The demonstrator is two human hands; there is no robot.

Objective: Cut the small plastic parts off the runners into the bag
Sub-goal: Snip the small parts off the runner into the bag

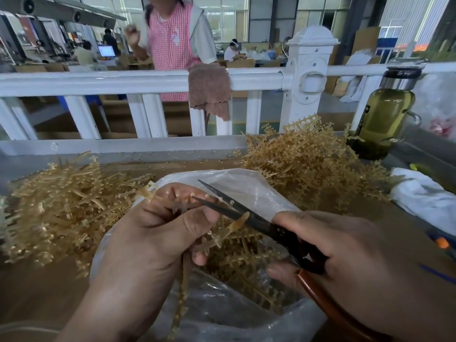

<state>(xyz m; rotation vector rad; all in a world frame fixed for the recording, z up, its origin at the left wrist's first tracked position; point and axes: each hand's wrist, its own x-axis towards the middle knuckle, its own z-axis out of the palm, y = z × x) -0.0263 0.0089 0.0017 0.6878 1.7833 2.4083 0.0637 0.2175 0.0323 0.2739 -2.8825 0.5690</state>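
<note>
My left hand [158, 233] grips a bundle of tan plastic runners [183, 287] with small parts along their stems, held over a clear plastic bag [246, 186]. My right hand [345, 257] holds black scissors [246, 213] with brown handles. The blades are parted around the runner tips right at my left fingertips. A couple of small pale parts lie on the upper blade. More runners lie inside the bag below both hands.
Piles of tan runners lie on the brown table at the left [61, 208] and back right [311, 164]. A white railing [123, 82] with a brown cloth [209, 90] runs behind. A bottle of yellow-green liquid [385, 114] stands right. A person in a pink apron [172, 33] stands beyond.
</note>
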